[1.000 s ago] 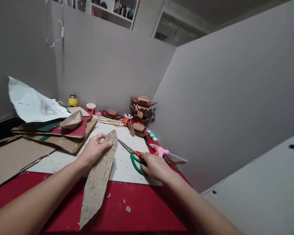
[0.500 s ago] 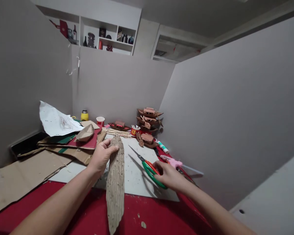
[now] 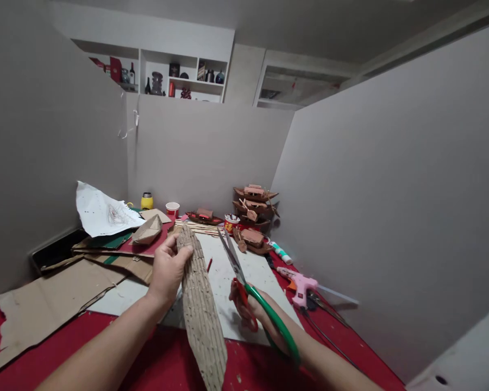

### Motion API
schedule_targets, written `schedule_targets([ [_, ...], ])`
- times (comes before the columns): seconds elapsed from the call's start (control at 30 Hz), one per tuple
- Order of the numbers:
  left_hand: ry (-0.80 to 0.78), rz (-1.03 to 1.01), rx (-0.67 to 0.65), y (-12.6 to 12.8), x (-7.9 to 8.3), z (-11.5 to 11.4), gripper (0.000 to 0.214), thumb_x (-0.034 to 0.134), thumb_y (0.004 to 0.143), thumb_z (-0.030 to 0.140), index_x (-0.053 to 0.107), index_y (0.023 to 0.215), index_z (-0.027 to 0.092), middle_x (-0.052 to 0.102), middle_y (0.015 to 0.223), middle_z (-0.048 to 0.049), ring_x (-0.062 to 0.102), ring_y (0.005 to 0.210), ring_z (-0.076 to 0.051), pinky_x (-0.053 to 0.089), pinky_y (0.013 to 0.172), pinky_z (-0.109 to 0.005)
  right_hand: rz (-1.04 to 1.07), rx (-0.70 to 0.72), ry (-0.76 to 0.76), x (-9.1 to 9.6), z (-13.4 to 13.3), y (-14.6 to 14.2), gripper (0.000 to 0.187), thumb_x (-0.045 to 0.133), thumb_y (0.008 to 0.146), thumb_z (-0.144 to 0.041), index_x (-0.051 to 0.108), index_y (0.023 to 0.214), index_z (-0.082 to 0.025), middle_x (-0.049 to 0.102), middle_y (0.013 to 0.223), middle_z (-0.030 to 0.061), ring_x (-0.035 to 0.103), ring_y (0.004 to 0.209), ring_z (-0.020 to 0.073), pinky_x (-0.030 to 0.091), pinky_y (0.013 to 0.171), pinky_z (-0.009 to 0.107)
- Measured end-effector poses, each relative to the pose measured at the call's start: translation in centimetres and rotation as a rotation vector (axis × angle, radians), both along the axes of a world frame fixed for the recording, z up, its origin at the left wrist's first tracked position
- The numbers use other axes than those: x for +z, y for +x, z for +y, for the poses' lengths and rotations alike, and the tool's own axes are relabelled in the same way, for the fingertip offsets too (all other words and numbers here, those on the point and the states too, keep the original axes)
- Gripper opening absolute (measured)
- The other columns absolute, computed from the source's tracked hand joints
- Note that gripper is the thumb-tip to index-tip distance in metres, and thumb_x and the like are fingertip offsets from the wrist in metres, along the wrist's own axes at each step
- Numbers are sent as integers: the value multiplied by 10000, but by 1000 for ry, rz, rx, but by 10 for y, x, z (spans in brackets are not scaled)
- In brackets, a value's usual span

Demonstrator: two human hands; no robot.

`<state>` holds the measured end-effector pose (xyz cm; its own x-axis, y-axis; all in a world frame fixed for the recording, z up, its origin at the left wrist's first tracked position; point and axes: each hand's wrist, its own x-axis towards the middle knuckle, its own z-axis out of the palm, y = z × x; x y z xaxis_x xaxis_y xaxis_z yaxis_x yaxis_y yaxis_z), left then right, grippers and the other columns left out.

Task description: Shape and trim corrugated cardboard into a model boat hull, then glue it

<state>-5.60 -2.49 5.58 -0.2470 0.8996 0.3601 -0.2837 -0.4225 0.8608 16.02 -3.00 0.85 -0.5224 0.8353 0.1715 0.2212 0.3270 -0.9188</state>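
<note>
My left hand [image 3: 168, 269] grips a long, boat-shaped piece of corrugated cardboard [image 3: 200, 310] near its far tip and holds it up off the table, pointed ends fore and aft. My right hand [image 3: 256, 315] is closed in the green and orange handles of a pair of scissors [image 3: 244, 281], lifted above the table. The steel blades point away from me, just right of the cardboard piece, slightly parted.
A white work board [image 3: 228, 271] lies on the red table [image 3: 155, 364]. Cardboard sheets [image 3: 52, 301] and torn paper [image 3: 104, 214] pile at left. A pink glue gun [image 3: 299, 283], glue tube [image 3: 282, 252], cups, sticks and stacked model boats [image 3: 255, 203] sit at the back right. Grey partition walls enclose the table.
My right hand picked the scissors up off the board and swung them toward the cardboard. My left hand raised the cardboard piece and tilted it more upright.
</note>
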Motion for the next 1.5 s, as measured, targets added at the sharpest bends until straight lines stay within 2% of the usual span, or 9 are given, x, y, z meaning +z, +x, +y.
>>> schedule_targets([
  [0.07, 0, 15, 44, 0, 1, -1, 205, 662, 716, 226, 625, 910, 171, 698, 820, 6, 637, 747, -144, 477, 684, -229, -26, 12, 57, -4, 6, -1, 522, 379, 823, -694, 518, 878, -194, 446, 630, -18, 399, 528, 123, 396, 511, 250],
  [0.23, 7, 97, 110, 3, -1, -5, 219, 643, 757, 263, 594, 959, 194, 678, 786, 16, 639, 730, -147, 474, 631, -216, -159, 11, 220, -6, 2, -6, 475, 413, 846, -639, 525, 896, -180, 529, 742, 20, 464, 668, 154, 419, 628, 266],
  [0.43, 11, 175, 182, 7, -5, -10, 236, 617, 793, 289, 572, 1009, 206, 674, 831, 12, 629, 715, -138, 475, 623, -207, -262, 40, 270, -3, -9, -8, 438, 464, 830, -615, 517, 899, -186, 566, 754, 8, 460, 657, 149, 406, 629, 253],
  [0.6, 37, 180, 198, 13, -1, -17, 242, 608, 801, 276, 557, 1028, 211, 669, 856, 12, 637, 763, -147, 483, 649, -210, -292, 43, 271, -4, -13, -7, 428, 444, 845, -604, 512, 906, -186, 574, 755, 9, 460, 641, 145, 404, 630, 249],
  [0.8, 86, 185, 247, 19, -1, -19, 237, 616, 792, 261, 567, 1004, 167, 678, 890, -20, 633, 773, -152, 488, 666, -221, -227, 78, 273, -7, -18, -10, 482, 389, 854, -637, 517, 897, -174, 543, 693, 8, 471, 648, 153, 422, 641, 252],
  [1.17, 94, 169, 145, 19, -7, -17, 204, 618, 816, 293, 593, 996, 202, 661, 915, 1, 615, 833, -133, 471, 731, -212, -105, 55, 217, -7, -24, -15, 551, 367, 828, -686, 551, 818, -167, 532, 665, 30, 476, 629, 162, 438, 612, 266],
  [1.33, 80, 172, 132, 19, -9, -15, 188, 617, 823, 309, 586, 974, 201, 643, 863, 16, 597, 774, -114, 463, 718, -209, -55, 57, 161, -10, -25, -16, 547, 394, 819, -685, 557, 795, -163, 503, 619, 19, 479, 618, 164, 438, 601, 269],
  [1.5, 73, 187, 127, 19, -9, -16, 189, 612, 826, 309, 581, 966, 185, 643, 878, 0, 601, 832, -133, 460, 732, -218, -14, 35, 128, -13, -26, -16, 535, 430, 813, -671, 564, 757, -156, 493, 613, 18, 467, 593, 151, 433, 581, 266],
])
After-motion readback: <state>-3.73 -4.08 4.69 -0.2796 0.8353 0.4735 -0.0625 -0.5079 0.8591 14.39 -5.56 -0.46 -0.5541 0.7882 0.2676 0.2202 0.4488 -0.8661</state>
